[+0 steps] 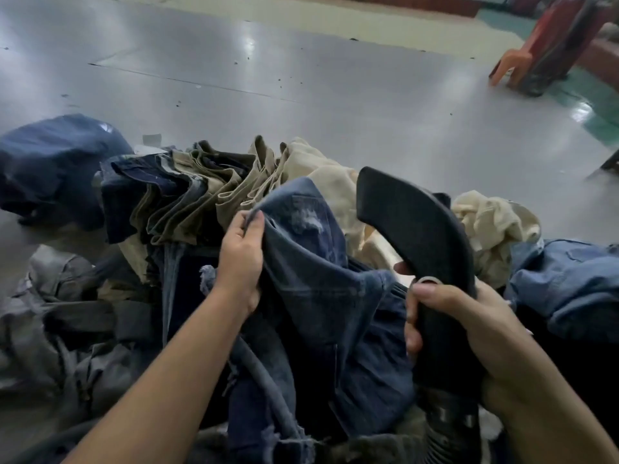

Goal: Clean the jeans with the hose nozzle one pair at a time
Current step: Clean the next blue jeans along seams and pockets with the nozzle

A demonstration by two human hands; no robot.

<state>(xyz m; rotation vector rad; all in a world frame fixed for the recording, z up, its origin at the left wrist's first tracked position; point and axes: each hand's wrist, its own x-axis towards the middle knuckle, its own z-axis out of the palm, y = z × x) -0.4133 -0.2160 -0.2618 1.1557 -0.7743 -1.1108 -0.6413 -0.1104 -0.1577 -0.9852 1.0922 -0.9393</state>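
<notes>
Denim jeans (pixel 311 262) bunch in the left hand (pixel 241 259), fingers pinching cloth; right hand (pixel 469 333) fingers clamp the nozzle (pixel 412 229). Loose folds could clog its mouth.

The nozzle's (pixel 412 229) mouth faces away, unseen. Its ribbed hose (pixel 459 437) runs off the bottom edge. The left hand's (pixel 242 259) fingertips disappear behind the blue jeans (pixel 321 296) it grips. An orange chair (pixel 512 65) near the floor's far right is blurred and partly covered. The left dark bundle (pixel 50 165) is blurred.
</notes>
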